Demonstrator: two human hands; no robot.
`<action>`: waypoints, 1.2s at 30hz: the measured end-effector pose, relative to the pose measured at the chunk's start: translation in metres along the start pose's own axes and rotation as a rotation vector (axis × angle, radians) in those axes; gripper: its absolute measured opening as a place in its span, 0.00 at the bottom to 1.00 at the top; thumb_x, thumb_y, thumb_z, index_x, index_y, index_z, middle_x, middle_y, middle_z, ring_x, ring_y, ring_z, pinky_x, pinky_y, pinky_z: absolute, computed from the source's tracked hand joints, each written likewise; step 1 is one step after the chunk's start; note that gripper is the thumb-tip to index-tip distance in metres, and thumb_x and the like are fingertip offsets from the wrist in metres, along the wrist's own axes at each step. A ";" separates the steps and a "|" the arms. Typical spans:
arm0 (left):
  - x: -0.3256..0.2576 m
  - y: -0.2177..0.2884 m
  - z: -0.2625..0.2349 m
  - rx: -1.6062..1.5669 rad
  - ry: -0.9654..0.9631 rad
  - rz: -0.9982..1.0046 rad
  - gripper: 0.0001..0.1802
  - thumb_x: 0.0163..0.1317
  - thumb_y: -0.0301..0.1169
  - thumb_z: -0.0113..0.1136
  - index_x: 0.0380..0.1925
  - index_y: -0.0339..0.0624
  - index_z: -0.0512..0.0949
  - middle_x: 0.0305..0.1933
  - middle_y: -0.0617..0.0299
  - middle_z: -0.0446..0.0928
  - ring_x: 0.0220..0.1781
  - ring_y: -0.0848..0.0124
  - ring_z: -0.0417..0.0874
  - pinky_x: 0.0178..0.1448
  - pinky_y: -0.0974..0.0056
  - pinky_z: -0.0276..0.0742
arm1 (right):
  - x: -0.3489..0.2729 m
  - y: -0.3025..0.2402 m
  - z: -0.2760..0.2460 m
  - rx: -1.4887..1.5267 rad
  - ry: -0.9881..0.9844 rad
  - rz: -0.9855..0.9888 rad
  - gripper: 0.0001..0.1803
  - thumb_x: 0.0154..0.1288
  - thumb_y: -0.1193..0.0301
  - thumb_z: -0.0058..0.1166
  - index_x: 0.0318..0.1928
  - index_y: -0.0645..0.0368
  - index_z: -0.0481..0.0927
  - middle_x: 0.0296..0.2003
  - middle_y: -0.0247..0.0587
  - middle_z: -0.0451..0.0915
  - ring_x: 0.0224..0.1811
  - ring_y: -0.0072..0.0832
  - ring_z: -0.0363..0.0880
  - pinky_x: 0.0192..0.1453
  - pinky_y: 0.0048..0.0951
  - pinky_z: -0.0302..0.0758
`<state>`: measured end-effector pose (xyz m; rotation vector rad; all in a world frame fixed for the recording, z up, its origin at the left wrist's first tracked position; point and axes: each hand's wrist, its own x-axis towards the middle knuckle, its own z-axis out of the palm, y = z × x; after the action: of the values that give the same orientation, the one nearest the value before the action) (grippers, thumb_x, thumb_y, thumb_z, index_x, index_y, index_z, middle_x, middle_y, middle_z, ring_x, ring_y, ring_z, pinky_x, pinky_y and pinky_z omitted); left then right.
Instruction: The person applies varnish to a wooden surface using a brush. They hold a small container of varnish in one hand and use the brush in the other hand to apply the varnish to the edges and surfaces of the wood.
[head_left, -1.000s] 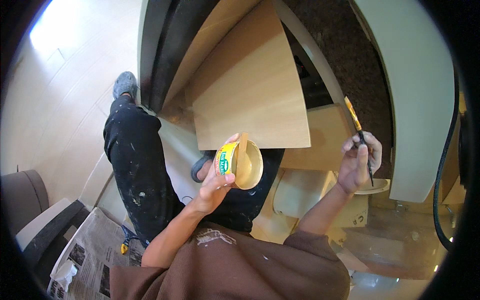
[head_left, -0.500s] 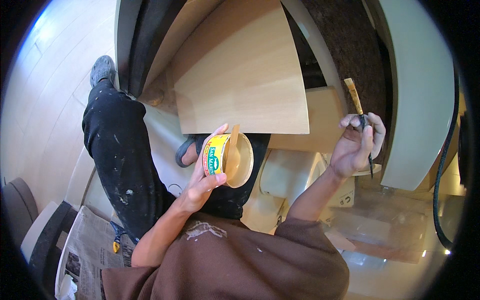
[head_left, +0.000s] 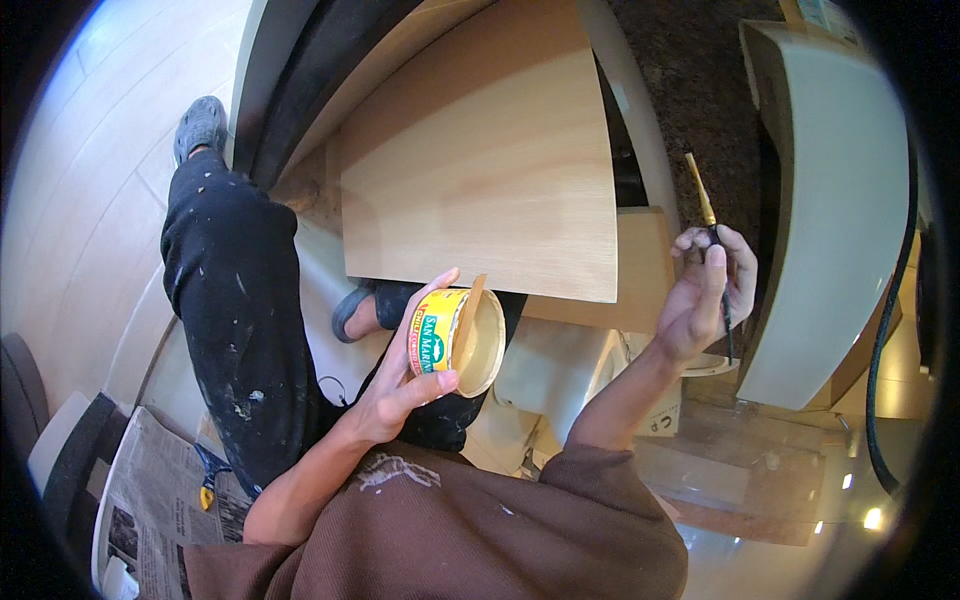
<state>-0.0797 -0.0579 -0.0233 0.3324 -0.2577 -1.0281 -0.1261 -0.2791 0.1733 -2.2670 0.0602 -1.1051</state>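
My left hand (head_left: 405,385) grips a small yellow tin can (head_left: 455,340) tilted on its side, with its open mouth facing right and a bent lid sticking up. Pale tan paint coats the inside of the can. My right hand (head_left: 710,295) holds a thin paintbrush (head_left: 712,235) with a dark handle and a tan tip that points up and away. Just beyond both hands lies a light wooden panel (head_left: 480,160), slanting over a box-like wooden piece (head_left: 640,270).
My legs in dark paint-spattered trousers (head_left: 235,300) and grey shoes stretch left of the panel. Newspaper (head_left: 150,500) lies on the floor at the lower left. A pale green cabinet piece (head_left: 830,200) stands at the right, beside a black cable (head_left: 890,330).
The view has shifted, so the panel and legs sit further left and nearer. Both hands keep their grips; the can has moved slightly lower and the brush hand slightly up.
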 end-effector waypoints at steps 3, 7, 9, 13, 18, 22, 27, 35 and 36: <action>0.001 -0.002 -0.002 -0.028 -0.007 0.010 0.53 0.53 0.37 0.62 0.75 0.38 0.45 0.68 0.53 0.60 0.71 0.66 0.61 0.75 0.62 0.51 | 0.011 -0.008 0.006 -0.062 -0.022 -0.069 0.11 0.71 0.77 0.47 0.48 0.73 0.76 0.33 0.50 0.79 0.33 0.34 0.79 0.37 0.35 0.79; 0.002 -0.003 -0.004 -0.049 -0.024 0.028 0.53 0.53 0.37 0.62 0.75 0.38 0.44 0.67 0.53 0.61 0.71 0.65 0.61 0.75 0.62 0.51 | 0.023 -0.013 0.010 -0.032 -0.028 -0.115 0.11 0.70 0.77 0.47 0.46 0.73 0.76 0.31 0.50 0.78 0.31 0.34 0.79 0.37 0.37 0.81; 0.003 -0.004 -0.004 -0.059 -0.033 0.033 0.53 0.53 0.37 0.62 0.75 0.38 0.44 0.67 0.52 0.61 0.71 0.65 0.62 0.75 0.62 0.52 | 0.023 -0.012 0.009 -0.057 -0.035 -0.115 0.10 0.70 0.77 0.47 0.46 0.73 0.76 0.31 0.49 0.78 0.30 0.33 0.79 0.36 0.37 0.81; 0.001 0.001 -0.001 -0.072 -0.018 0.019 0.53 0.53 0.37 0.62 0.75 0.38 0.44 0.67 0.52 0.61 0.70 0.65 0.63 0.75 0.62 0.53 | 0.022 -0.012 0.014 -0.083 -0.076 -0.113 0.13 0.75 0.74 0.41 0.49 0.70 0.75 0.35 0.52 0.80 0.34 0.33 0.80 0.40 0.35 0.80; 0.001 0.001 -0.003 -0.060 -0.007 0.033 0.54 0.52 0.38 0.63 0.75 0.38 0.44 0.67 0.52 0.61 0.70 0.65 0.63 0.75 0.62 0.53 | 0.026 -0.010 0.040 -0.520 -0.195 -0.021 0.19 0.78 0.71 0.38 0.59 0.71 0.73 0.46 0.54 0.82 0.47 0.37 0.83 0.52 0.35 0.78; -0.001 0.012 0.002 -0.043 0.028 0.005 0.55 0.52 0.40 0.64 0.75 0.38 0.44 0.67 0.52 0.61 0.70 0.65 0.63 0.74 0.62 0.54 | 0.012 -0.004 0.027 -0.648 -0.195 -0.254 0.18 0.78 0.68 0.40 0.56 0.70 0.75 0.47 0.55 0.81 0.46 0.37 0.81 0.53 0.36 0.78; -0.005 0.039 0.025 -0.077 -0.017 -0.001 0.57 0.51 0.45 0.65 0.74 0.35 0.44 0.69 0.52 0.59 0.72 0.64 0.60 0.75 0.60 0.52 | -0.055 -0.025 0.041 -0.226 -0.064 -0.527 0.37 0.73 0.45 0.41 0.64 0.67 0.64 0.54 0.59 0.74 0.55 0.44 0.75 0.58 0.45 0.75; 0.001 0.029 0.084 -0.155 -0.070 0.053 0.55 0.56 0.45 0.64 0.73 0.32 0.42 0.70 0.48 0.56 0.74 0.62 0.57 0.77 0.58 0.49 | -0.127 -0.046 0.063 -0.354 -0.030 -0.197 0.58 0.57 0.32 0.53 0.71 0.62 0.49 0.62 0.64 0.68 0.62 0.53 0.73 0.69 0.49 0.70; 0.001 0.025 0.089 -0.142 -0.070 0.068 0.55 0.56 0.44 0.65 0.73 0.32 0.43 0.70 0.48 0.56 0.74 0.62 0.57 0.76 0.58 0.50 | -0.129 -0.049 0.057 -0.551 -0.088 -0.190 0.58 0.57 0.34 0.55 0.72 0.61 0.47 0.63 0.62 0.69 0.63 0.53 0.73 0.69 0.48 0.70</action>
<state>-0.0918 -0.0600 0.0679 0.1586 -0.2558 -0.9864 -0.1797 -0.1725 0.0829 -2.8587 0.1293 -1.1915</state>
